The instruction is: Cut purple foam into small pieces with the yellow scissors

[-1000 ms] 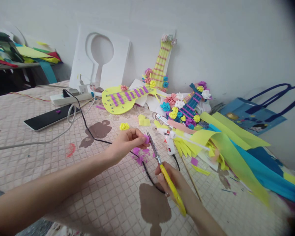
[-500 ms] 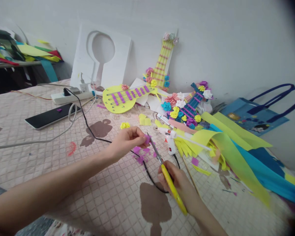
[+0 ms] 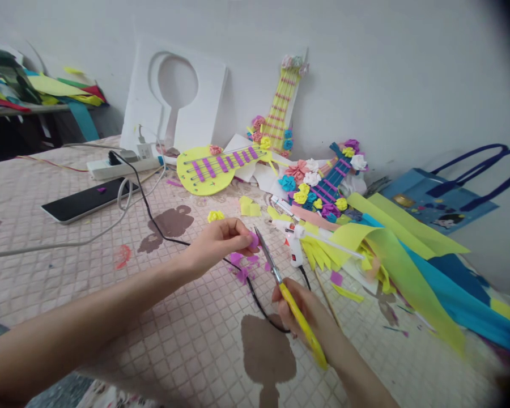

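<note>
Between thumb and fingers, my left hand [image 3: 223,241] pinches a small piece of purple paper [image 3: 254,241]. My right hand [image 3: 306,311] is wrapped round the yellow handles of a pair of scissors [image 3: 272,263]. Their blade tips are close beside the purple paper and look nearly closed; whether they touch it I cannot tell. Below the left hand lie purple paper scraps [image 3: 241,275] on the tablecloth. A yellow paper flower [image 3: 215,216] sits just behind that hand. To the right of the blades rests a white glue gun [image 3: 295,249].
A black cable [image 3: 153,221] runs under my left hand. At left are a phone [image 3: 87,201] and a power strip [image 3: 123,168]. A yellow paper guitar [image 3: 206,184] and a blue flowered one [image 3: 331,184] stand behind. Crepe paper strips [image 3: 408,266] and a blue bag [image 3: 446,195] are at right.
The scissors and my right hand have shifted very slightly, with the handles a little lower to the right. My left hand still pinches the purple paper in nearly the same place.
</note>
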`<control>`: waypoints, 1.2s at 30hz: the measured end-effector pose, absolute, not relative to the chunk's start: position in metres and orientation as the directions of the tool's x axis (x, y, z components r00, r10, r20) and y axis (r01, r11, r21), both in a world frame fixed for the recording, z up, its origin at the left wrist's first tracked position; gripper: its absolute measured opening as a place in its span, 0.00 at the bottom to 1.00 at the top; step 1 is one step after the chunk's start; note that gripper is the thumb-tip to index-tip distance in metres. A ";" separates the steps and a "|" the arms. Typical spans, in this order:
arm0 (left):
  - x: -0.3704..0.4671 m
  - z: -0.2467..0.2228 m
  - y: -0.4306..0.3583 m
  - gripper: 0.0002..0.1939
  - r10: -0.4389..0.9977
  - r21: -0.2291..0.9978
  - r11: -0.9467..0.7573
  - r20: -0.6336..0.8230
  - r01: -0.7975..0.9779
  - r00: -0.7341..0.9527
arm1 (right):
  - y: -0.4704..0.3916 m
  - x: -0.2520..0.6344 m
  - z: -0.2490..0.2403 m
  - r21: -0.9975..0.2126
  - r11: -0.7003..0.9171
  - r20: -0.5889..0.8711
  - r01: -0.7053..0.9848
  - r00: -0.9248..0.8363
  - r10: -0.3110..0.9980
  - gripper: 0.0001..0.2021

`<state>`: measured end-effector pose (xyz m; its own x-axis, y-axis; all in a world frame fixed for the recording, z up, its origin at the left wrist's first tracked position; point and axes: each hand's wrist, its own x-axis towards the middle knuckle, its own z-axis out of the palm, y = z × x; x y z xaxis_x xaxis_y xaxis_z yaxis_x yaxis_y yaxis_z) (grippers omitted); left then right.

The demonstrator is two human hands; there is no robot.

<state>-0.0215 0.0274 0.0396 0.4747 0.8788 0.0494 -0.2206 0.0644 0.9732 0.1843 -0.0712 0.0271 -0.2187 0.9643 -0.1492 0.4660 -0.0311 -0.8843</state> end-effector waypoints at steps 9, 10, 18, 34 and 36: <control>-0.028 0.045 0.033 0.09 0.838 0.982 0.109 -0.007 -0.155 0.545 | -0.070 0.192 0.029 -0.857 -0.028 -0.193 0.514 -0.269 0.944 0.19; -0.028 0.045 0.034 0.09 0.834 0.982 0.105 -0.003 -0.155 0.551 | -0.070 0.194 0.027 -0.853 -0.032 -0.199 0.522 -0.268 0.943 0.19; -0.030 0.046 0.036 0.08 0.822 0.990 0.092 -0.017 -0.104 0.569 | -0.069 0.201 0.026 -0.843 -0.018 -0.193 0.538 -0.271 0.943 0.16; -0.029 0.045 0.036 0.09 0.821 0.988 0.091 -0.002 -0.128 0.571 | -0.067 0.202 0.021 -0.860 -0.080 -0.218 0.503 -0.222 0.950 0.10; -0.030 0.045 0.036 0.09 0.822 0.987 0.093 -0.002 -0.131 0.569 | -0.067 0.201 0.022 -0.879 -0.106 -0.229 0.465 -0.216 0.949 0.11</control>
<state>-0.0298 0.0358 0.0455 0.5690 0.8224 -0.0024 -0.1310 0.0935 0.9870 0.2008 -0.0666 0.0215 -0.2157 0.9493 -0.2285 0.4646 -0.1061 -0.8791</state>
